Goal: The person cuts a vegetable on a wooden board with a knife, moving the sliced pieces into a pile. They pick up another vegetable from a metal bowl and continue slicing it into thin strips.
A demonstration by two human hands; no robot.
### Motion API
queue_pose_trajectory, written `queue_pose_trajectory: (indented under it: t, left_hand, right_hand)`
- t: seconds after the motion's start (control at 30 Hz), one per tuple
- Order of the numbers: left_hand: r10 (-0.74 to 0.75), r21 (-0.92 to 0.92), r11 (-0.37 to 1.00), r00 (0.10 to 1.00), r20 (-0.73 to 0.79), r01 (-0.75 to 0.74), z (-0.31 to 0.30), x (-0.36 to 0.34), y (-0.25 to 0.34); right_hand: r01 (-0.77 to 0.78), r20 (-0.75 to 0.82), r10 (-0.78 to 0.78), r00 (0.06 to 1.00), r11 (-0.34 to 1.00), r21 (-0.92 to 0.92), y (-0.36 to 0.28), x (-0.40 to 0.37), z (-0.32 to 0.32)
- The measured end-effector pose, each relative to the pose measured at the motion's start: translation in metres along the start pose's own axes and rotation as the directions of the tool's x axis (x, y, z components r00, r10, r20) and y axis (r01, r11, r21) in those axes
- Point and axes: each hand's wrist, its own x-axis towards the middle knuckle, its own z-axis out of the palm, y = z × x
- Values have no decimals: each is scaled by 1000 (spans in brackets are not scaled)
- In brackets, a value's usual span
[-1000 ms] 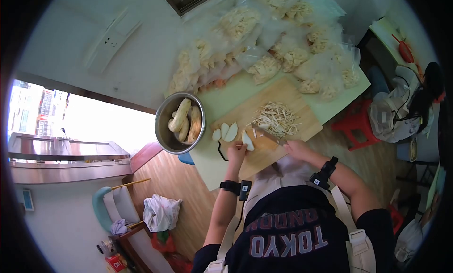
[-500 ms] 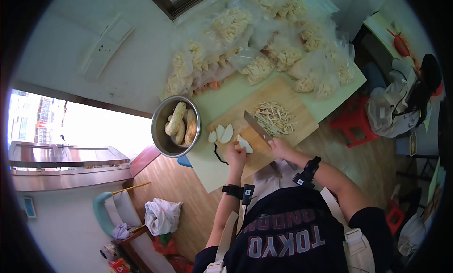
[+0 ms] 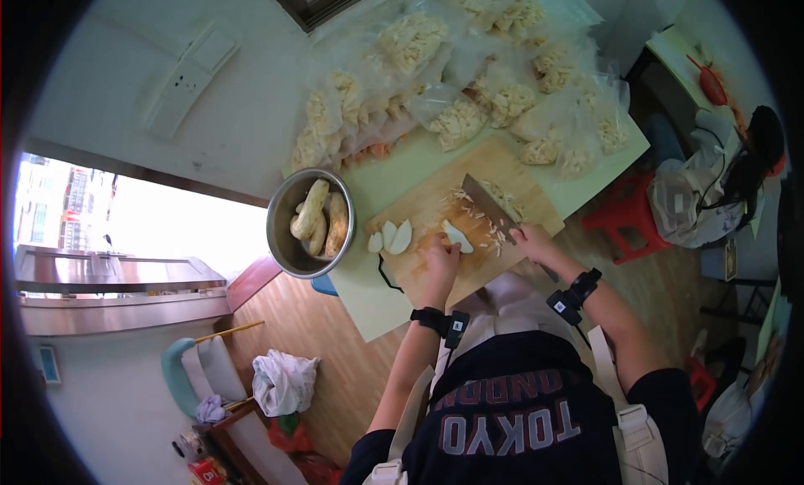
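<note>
My right hand (image 3: pixel 534 244) grips the handle of a broad-bladed kitchen knife (image 3: pixel 492 205). Its blade slants across the wooden cutting board (image 3: pixel 429 202), against a heap of thin pale vegetable strips (image 3: pixel 504 197) that it partly hides. My left hand (image 3: pixel 440 257) is closed, fingertips at the lower edge of a white vegetable piece (image 3: pixel 457 237) lying on the board. A few loose strips are scattered near the blade. Left of that hand, three more white cut pieces (image 3: pixel 400 237) lie on the board.
A steel bowl (image 3: pixel 271 234) with pale, brown-patched whole vegetables stands at the table's (image 3: pixel 368 316) left edge. Clear plastic bags (image 3: pixel 459 123) of pale cut food crowd its far side. A red stool (image 3: pixel 621 225) stands to the right.
The knife has moved right from beside the white piece, onto the strip heap, pushing strips away. My left hand and the white piece have shifted right and slightly up.
</note>
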Motion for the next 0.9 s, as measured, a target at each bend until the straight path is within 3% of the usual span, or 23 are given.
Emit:
queue_pose_trajectory:
  t: [0.07,0.13,0.23,0.27,0.3,0.33,0.37,0.4,0.43,0.57,0.63,0.8,0.87,0.9]
  left_hand:
    - [26,59,998,1000,-16,-24,-1,-4,-1]
    - [189,154,973,978,-86,-175,-2,-7,-3]
    - [188,210,964,975,-117,-161,-7,-15,5]
    - [188,210,964,975,-117,-161,-7,-10,-3]
    - [319,255,928,934,-161,-273,-4,-1,-20]
    - [445,304,875,873,-197,-377,-6,4,-22]
    - [445,303,875,874,-194,-378,-8,10,-25]
    - [428,291,876,899,-98,-385,-11,17,-15]
    - [411,277,876,911,-3,-395,-12,24,0]
    - [534,133,835,845,38,-534,9,44,61]
    - [485,129,841,838,250,-525,23,54,73]
    - [565,155,796,810,156,-585,36,90,57]
    - [552,337,792,833,-40,-509,23,90,52]
    - [557,341,787,830,-33,-514,18,96,40]
  right_hand:
    - [4,24,-5,1000,999,48,-3,1,-11]
    - [4,44,-8,999,995,97,-8,-5,-20]
    - [32,153,-31,988,1000,1,-10,-18,-39]
    - [246,148,-216,965,941,-232,3,-24,-50]
    - [429,187,-387,903,786,-445,11,-29,-60]
    - [427,187,-385,904,787,-444,10,-33,-71]
    - [375,225,-300,927,763,-527,7,-37,-86]
    - [324,253,-210,944,725,-607,8,-38,-95]
    - [320,249,-209,946,723,-612,11,-36,-101]
    - [280,129,-253,959,777,-564,16,-22,-109]
    - [266,96,-256,962,798,-541,19,-17,-107]
    - [186,41,-185,982,889,-418,23,-28,-104]
    - [175,75,-158,985,887,-428,14,-41,-107]
    - [167,107,-133,985,884,-437,11,-44,-106]
